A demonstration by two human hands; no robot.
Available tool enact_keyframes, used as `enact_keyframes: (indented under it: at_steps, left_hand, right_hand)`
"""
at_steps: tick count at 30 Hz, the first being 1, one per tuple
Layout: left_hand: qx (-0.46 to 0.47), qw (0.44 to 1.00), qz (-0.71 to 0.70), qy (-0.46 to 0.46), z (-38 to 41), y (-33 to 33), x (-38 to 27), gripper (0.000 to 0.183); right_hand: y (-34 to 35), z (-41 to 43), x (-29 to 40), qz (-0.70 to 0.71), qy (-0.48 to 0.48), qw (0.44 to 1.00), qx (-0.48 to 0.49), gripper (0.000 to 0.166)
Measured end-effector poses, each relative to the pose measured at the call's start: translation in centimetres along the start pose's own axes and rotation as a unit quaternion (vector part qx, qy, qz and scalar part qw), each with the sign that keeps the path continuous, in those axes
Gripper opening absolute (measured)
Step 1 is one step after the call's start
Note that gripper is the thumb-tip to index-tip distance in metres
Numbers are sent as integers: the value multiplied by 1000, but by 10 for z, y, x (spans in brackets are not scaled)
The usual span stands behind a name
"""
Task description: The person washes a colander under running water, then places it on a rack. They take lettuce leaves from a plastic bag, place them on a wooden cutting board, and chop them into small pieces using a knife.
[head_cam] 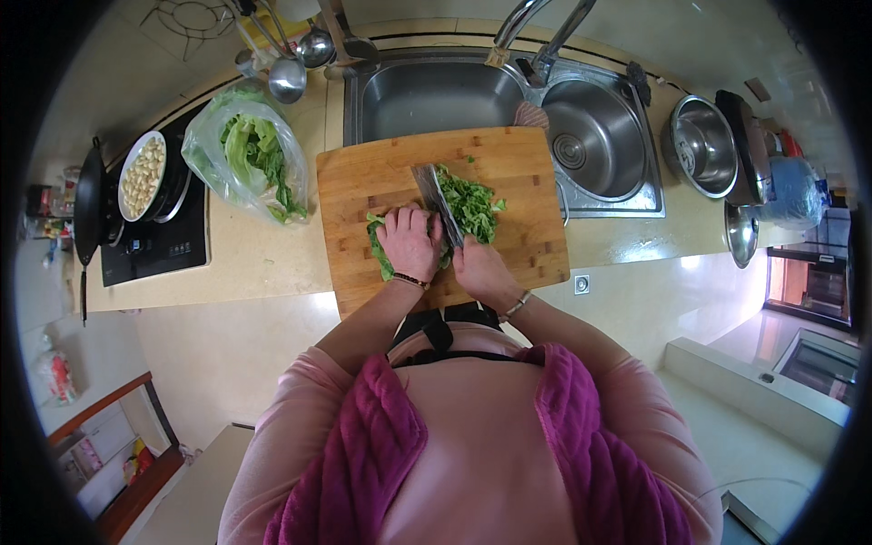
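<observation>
A wooden cutting board [354, 184] lies before me, partly over the front of the sink. My left hand [410, 245] presses down on a bunch of leafy greens [379, 251], whose leaves stick out on its left side. In my right hand [485, 271] is the handle of a cleaver [436, 201]; its broad blade stands on the board beside my left fingers. Chopped greens [473, 204] are heaped against the blade's right side. The cleaver's handle is mostly hidden by my fingers. Left of the board, a clear plastic bag [204, 153] holds more leafy lettuce [255, 153].
A double steel sink [443, 92] with a faucet [507, 34] lies behind the board. At left are a black cooktop [157, 252], a bowl of pale bulbs or beans [143, 176] and a dark pan [88, 204]. Ladles [287, 78] hang at the back; steel bowls [702, 146] stand right.
</observation>
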State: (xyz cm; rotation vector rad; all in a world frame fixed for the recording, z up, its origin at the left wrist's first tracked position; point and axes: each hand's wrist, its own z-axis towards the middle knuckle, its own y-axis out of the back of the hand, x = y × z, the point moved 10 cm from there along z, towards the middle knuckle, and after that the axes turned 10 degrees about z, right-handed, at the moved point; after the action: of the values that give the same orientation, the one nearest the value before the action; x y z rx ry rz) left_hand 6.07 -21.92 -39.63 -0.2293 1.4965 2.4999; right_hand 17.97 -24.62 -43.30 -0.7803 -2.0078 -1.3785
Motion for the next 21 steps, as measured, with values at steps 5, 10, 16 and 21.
enact_keyframes:
  at_steps: [5,10,16,21]
  left_hand:
    - [-10,1000,4,0,-2,0,1,18]
    - [-28,1000,-2,-8,-1,2,0,18]
    - [3,1000,-4,0,-1,-3,1,17]
    - [-16,999,-5,-34,0,1,-1,17]
  right_hand:
    - [-1,10,-15,18,16,999,-26,26]
    - [7,18,-13,3,13,1000,-23,27]
    - [3,37,4,-18,40,997,-55,28]
    - [22,57,5,-11,53,997,-62,27]
